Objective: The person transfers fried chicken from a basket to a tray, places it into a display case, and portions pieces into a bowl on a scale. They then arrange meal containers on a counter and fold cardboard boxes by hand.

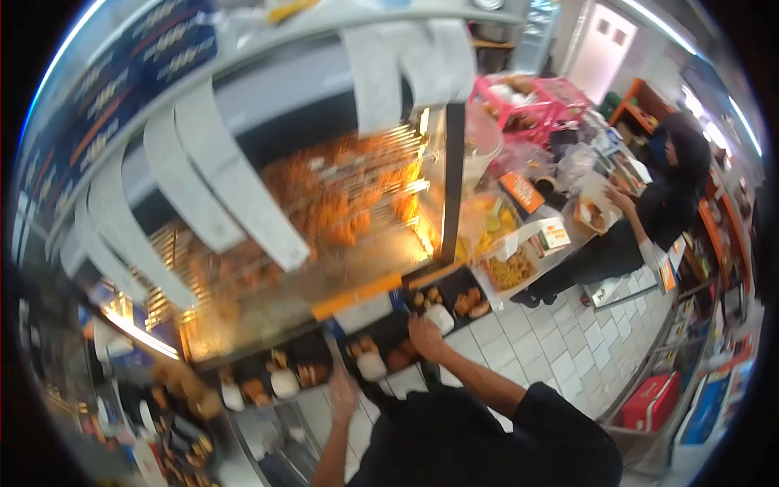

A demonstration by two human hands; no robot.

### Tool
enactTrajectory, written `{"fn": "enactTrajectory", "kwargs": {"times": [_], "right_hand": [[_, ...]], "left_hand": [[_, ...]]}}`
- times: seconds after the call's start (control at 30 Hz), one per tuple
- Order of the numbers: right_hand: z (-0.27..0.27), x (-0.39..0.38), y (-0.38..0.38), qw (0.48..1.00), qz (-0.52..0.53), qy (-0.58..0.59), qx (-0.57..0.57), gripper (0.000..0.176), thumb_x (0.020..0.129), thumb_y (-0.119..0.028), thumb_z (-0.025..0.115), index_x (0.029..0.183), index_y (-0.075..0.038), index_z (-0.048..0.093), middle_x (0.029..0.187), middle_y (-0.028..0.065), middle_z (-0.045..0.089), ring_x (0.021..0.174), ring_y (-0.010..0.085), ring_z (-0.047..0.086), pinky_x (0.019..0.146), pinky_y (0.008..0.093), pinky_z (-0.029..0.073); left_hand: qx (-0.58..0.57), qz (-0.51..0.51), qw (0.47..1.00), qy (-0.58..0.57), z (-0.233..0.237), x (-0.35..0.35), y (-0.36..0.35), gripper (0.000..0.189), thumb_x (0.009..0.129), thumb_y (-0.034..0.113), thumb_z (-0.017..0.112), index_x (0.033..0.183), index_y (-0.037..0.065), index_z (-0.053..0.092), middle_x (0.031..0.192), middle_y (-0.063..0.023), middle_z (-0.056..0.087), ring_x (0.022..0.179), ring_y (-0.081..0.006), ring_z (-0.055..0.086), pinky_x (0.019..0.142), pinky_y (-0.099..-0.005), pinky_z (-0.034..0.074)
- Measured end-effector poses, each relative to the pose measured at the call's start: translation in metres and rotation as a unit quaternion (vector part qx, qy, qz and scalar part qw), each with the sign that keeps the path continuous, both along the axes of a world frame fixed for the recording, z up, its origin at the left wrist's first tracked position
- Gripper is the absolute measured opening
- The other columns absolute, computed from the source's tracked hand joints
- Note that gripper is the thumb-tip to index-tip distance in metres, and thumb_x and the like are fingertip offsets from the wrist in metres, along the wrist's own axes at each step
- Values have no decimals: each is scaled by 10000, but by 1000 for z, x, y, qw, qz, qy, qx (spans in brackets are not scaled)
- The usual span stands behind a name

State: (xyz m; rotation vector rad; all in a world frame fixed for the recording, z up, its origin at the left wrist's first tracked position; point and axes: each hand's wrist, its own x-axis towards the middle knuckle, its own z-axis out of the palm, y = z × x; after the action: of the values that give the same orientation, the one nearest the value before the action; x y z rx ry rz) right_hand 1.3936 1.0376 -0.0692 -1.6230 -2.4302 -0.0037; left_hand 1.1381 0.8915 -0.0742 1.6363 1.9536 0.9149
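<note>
Resting right hand [425, 336] on black tray [388, 331], left hand [342, 394] beside, grips unclear, warmer [324, 213] behind

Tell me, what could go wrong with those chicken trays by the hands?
1. The right hand is at a black tray that seems to sit near the counter's edge. A bump might tip it onto the tiled floor.
2. The white cup in that tray could get knocked over.
3. The glowing food warmer sits just above the trays, so a hand might brush something hot.
</note>
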Motion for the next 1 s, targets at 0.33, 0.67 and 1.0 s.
{"fn": "enactTrajectory", "kwargs": {"times": [0.33,0.67,1.0], "right_hand": [[35,9,46,991,106,-34,-76,140,864,-225,667,887,-89,645,722,176,669,743,347,686,581,467,534],[46,34,88,926,272,58,-257,340,871,-272,686,1116,-42,640,1049,188,685,1000,371,646,851,481,510],[72,45,12,907,349,80,-220,647,739,-257,800,1301,-94,524,1199,116,498,1137,330,498,900,437,484]], "left_hand": [[36,76,987,134,7,-4,24,215,829,54,524,1010,32,638,1006,-188,661,947,-391,627,832,-462,501],[-109,-111,948,278,20,-16,23,386,829,136,555,1159,-57,615,1211,-220,629,1180,-355,572,1017,-395,459],[-268,-84,953,113,44,-4,22,933,736,243,735,1497,-26,267,1565,-203,271,1444,-336,276,1167,-384,314]]}}
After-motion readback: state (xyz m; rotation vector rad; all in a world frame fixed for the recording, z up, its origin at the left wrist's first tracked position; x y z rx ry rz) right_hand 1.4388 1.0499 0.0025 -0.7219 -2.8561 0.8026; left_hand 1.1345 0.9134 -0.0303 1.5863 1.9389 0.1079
